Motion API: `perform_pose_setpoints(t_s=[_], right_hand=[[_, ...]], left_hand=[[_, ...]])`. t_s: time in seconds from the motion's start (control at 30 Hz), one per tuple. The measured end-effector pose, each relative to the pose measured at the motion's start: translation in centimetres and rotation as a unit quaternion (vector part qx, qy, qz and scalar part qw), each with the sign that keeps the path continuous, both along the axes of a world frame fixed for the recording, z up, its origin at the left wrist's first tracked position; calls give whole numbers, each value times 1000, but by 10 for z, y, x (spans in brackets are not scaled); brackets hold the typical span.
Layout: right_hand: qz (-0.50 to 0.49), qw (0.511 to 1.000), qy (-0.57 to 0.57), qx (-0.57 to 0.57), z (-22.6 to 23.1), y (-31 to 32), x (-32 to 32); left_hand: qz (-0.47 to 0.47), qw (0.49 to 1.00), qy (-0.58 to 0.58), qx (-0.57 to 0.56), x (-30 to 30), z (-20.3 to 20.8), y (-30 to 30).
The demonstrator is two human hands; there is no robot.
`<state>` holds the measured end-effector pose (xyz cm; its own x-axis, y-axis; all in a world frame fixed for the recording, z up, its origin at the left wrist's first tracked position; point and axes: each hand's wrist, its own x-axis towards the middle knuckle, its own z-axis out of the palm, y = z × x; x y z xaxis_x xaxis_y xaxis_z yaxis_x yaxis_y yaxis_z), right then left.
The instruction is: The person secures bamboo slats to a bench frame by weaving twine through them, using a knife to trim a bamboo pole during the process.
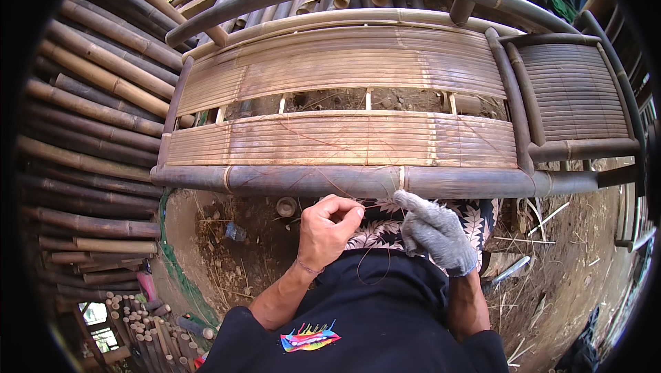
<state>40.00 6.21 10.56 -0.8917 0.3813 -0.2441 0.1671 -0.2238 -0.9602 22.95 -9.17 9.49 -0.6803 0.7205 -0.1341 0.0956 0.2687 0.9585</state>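
Note:
My left hand (325, 230) is bare, with its thumb and index finger closed in a pinch just below the front pole (296, 180) of a bamboo bench. A thin reddish-brown string (372, 284) runs between my hands and hangs in a loop over my lap. My right hand (437, 228) wears a grey knitted glove; its fingers are curled together near the pole's pale node, with the string at their tips. More string lies loosely across the slatted seat (275, 140). A gap separates the seat's front slats from the wider slatted panel (330, 63) behind.
At the bench's right end stands a smaller slatted panel (571, 91). Dark bamboo poles (96, 125) are stacked along the left. A blade-like tool (511, 268) lies beside my right forearm. On the dirt floor are a small round container (286, 206), clear plastic (235, 232) and bamboo scraps.

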Motion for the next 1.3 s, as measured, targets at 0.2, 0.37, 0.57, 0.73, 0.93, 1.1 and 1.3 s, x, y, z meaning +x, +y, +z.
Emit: perform_pose_setpoints(t_s=[0.2,0.37,0.57,0.73,0.93,1.1,1.3], right_hand=[[44,861,-21,506,-2,-24,-17],[-27,793,4,609,22,-36,12],[91,794,-13,601,53,-51,36],[18,853,94,513,47,-50,27],[-31,967,105,231,42,-34,14],[-11,919,149,364,7,-37,-5],[-121,930,161,307,6,-62,-8]], left_hand=[[-101,995,11,-26,10,25,-3],[-156,988,-8,-7,17,50,-15],[-199,972,-51,113,33,57,-33],[-241,930,254,112,41,65,-25],[-235,936,235,114,27,62,-31],[-193,942,253,101,21,66,-28],[-137,962,196,130,22,64,-27]])
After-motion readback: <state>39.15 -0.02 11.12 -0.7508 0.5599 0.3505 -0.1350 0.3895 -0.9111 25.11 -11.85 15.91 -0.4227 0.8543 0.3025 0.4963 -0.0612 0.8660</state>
